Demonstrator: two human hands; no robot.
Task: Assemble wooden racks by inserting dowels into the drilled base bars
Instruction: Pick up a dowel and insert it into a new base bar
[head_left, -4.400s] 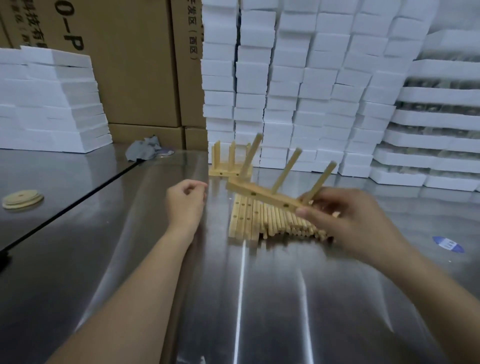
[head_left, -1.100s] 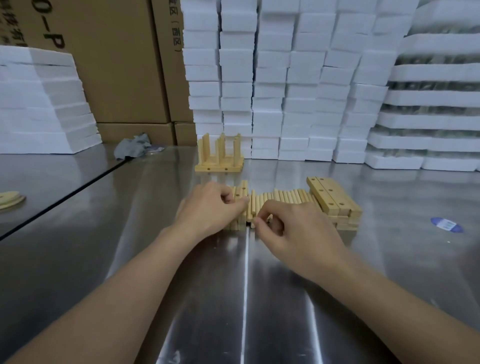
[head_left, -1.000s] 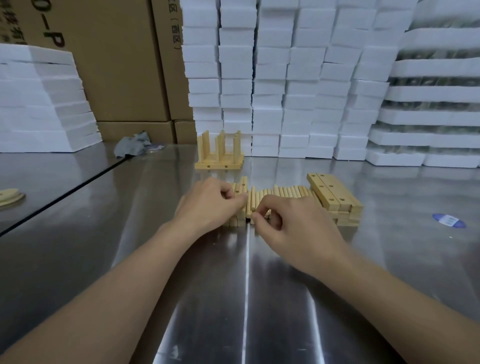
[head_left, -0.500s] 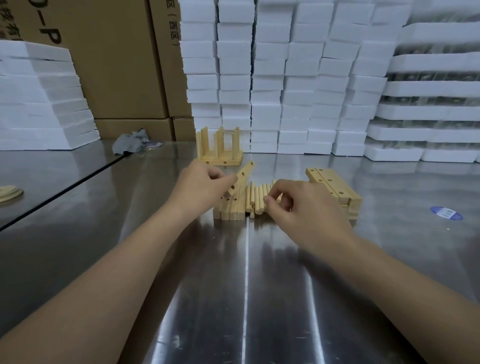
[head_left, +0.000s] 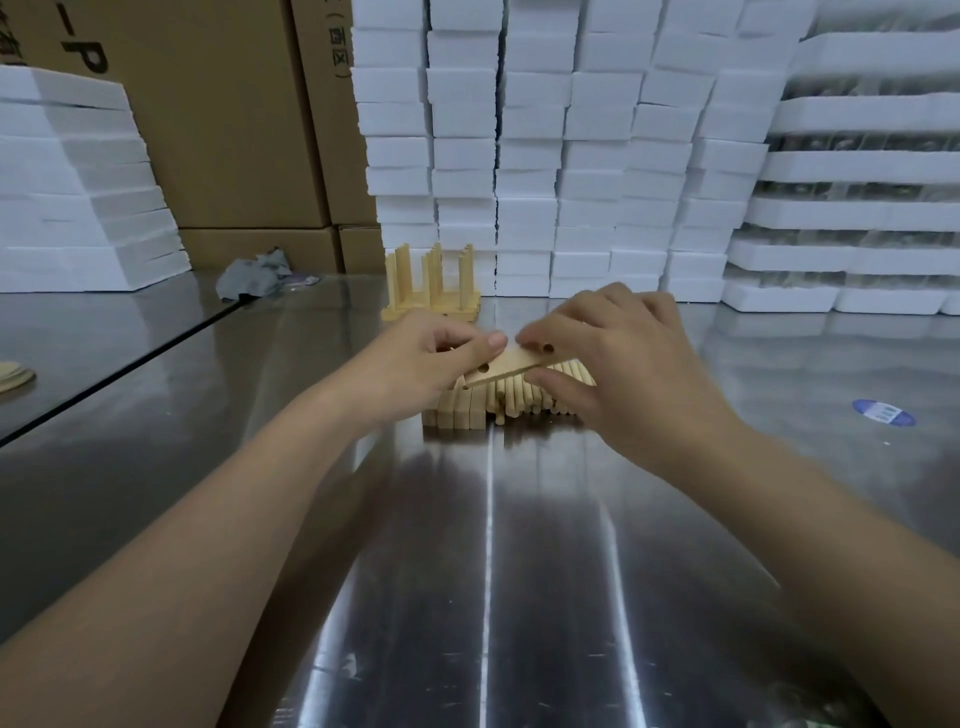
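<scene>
The left hand (head_left: 415, 364) and right hand (head_left: 634, 374) each pinch an end of one pale drilled wooden base bar (head_left: 506, 364), held tilted just above the row of loose wooden dowels (head_left: 519, 400) on the shiny steel worktop (head_left: 488, 545). A finished small wooden rack (head_left: 431, 291) stands farther back.

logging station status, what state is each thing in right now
base bar: held in the air, tilted, visible holes empty
left hand: pinches the bar's left end
right hand: pinches the bar's right part
loose dowels: lying in a row on the table
spare bars: lying beside the dowels
finished rack: standing, dowels upright
grey cloth: crumpled
</scene>
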